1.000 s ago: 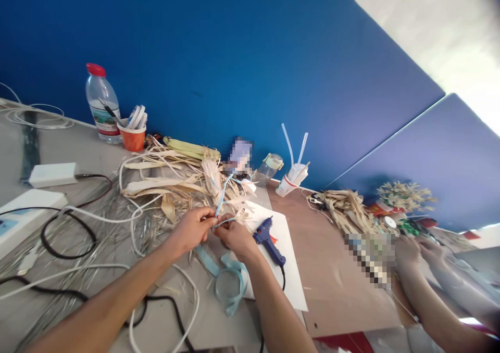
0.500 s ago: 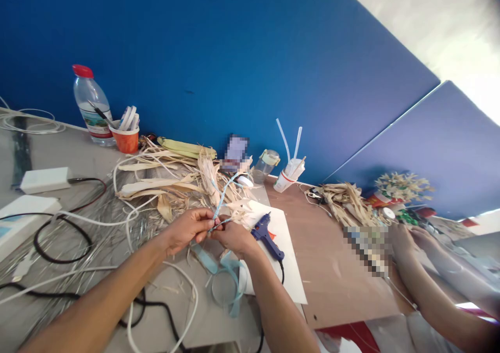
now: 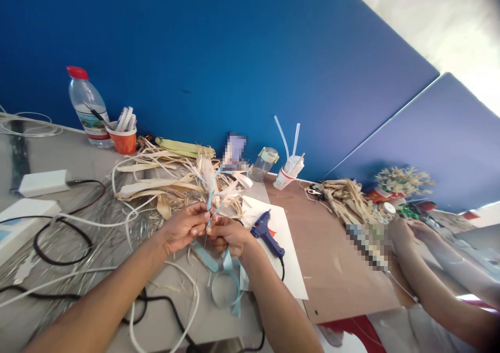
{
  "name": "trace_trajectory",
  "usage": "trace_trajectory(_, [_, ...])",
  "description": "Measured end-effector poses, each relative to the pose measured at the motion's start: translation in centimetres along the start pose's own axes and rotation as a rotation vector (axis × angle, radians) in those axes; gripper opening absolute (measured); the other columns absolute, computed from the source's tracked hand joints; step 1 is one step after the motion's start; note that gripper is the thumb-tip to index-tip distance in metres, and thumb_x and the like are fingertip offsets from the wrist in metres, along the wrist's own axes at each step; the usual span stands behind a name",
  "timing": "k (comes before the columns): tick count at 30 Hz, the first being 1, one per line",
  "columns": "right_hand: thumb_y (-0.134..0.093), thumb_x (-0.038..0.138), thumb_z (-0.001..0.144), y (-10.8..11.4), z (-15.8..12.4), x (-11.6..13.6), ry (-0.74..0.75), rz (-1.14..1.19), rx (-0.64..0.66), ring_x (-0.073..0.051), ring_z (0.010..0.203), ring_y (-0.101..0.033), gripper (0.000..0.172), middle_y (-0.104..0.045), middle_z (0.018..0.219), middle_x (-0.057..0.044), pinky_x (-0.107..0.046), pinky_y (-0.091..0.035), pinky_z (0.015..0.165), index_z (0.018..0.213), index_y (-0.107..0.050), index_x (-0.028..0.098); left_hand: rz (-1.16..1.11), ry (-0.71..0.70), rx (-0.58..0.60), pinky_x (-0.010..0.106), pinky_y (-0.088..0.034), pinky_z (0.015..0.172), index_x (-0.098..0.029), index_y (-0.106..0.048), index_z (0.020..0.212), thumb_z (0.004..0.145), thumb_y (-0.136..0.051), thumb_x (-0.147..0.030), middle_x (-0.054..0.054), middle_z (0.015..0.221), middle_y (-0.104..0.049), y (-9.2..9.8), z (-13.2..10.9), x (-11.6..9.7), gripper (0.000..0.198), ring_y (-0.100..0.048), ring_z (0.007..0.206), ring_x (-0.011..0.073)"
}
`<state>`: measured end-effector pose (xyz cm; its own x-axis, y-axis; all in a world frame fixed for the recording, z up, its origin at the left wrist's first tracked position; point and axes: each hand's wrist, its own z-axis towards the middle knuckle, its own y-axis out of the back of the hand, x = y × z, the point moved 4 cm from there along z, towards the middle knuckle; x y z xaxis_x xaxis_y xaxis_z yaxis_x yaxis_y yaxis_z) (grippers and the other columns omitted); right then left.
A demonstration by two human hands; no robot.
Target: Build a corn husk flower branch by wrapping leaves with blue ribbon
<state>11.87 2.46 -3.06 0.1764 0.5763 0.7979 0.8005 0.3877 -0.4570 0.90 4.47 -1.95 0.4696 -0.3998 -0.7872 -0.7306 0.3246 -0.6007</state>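
In the middle of the head view, a branched stem wrapped in light blue tape [image 3: 211, 192] stands up between my hands. My left hand [image 3: 183, 229] pinches it low down from the left. Close against those fingers, my right hand [image 3: 231, 234] pinches the same stem from the right. A thin wire trails down below the fingertips. Under my right wrist lies a light blue ribbon-like tape roll [image 3: 225, 289]. The blue glue gun [image 3: 267, 234] rests on white paper [image 3: 291, 277] just right of my right hand. Dried corn husks [image 3: 156, 186] are heaped behind my hands.
White and black cables [image 3: 172, 311] cross the table, with thin wires [image 3: 97, 249] spread at left. Along the blue partition stand a red-capped bottle [image 3: 89, 108], an orange cup [image 3: 124, 142], a glass jar [image 3: 263, 164] and a straw cup [image 3: 284, 178]. Another person's hands [image 3: 406, 233] work at right.
My hands and the blue stem have shifted slightly left. The stem now stands more upright, and the thin wire shows below my fingers. My right fingers have turned to face the left hand more.
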Motion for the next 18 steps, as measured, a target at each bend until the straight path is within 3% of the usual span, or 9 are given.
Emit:
trace_trajectory(3, [-0.073,0.024,0.060,-0.32,0.07,-0.12,-0.015,0.051,0.136,0.000,0.033,-0.010,0.030,-0.031,0.040,0.014,-0.019,-0.004,0.036,0.066,-0.045,0.018,-0.019,0.000,0.022,0.016,-0.033,0.042,-0.014,-0.063,0.076,0.063,-0.077,-0.022,0.000,0.069,-0.067,0.11,-0.09,-0.03,0.021,-0.032,0.032,-0.0035])
trace_trajectory(6, [-0.074,0.024,0.061,-0.53,0.00,-0.17,-0.026,0.067,0.175,0.001,0.033,-0.010,0.031,-0.030,0.041,0.014,-0.019,-0.004,0.036,0.067,-0.044,0.018,0.011,-0.002,0.042,0.016,-0.032,0.042,-0.014,-0.064,0.078,0.066,-0.075,-0.021,0.000,0.070,-0.067,0.28,-0.14,-0.07,0.018,-0.033,0.033,-0.0031])
trace_trajectory(9, [-0.075,0.025,0.058,-0.52,-0.10,-0.09,0.012,0.058,0.097,0.000,0.032,-0.012,0.034,-0.035,0.042,0.014,-0.019,-0.005,0.036,0.067,-0.043,0.019,0.021,-0.011,0.043,0.016,-0.031,0.042,-0.014,-0.063,0.078,0.068,-0.074,-0.020,0.001,0.071,-0.066,0.36,-0.14,-0.24,0.016,-0.032,0.033,-0.0029])
trace_trajectory(12, [-0.076,0.024,0.055,-0.31,-0.17,0.07,0.091,0.018,-0.059,0.000,0.032,-0.018,0.035,-0.041,0.044,0.012,-0.019,-0.008,0.035,0.066,-0.043,0.019,0.030,-0.028,0.039,0.015,-0.026,0.040,-0.013,-0.063,0.077,0.069,-0.072,-0.020,0.002,0.071,-0.066,0.24,-0.14,-0.60,0.014,-0.031,0.035,-0.0025])
trace_trajectory(18, [-0.071,0.020,0.054,-0.28,-0.33,0.61,0.222,-0.035,-0.251,-0.001,0.034,-0.022,0.027,-0.041,0.045,0.013,-0.019,-0.013,0.037,0.066,-0.047,0.019,0.117,-0.062,-0.035,0.016,-0.024,0.040,-0.013,-0.064,0.078,0.068,-0.073,-0.025,0.002,0.070,-0.064,-0.05,-0.19,-0.99,0.019,-0.034,0.040,0.0002])
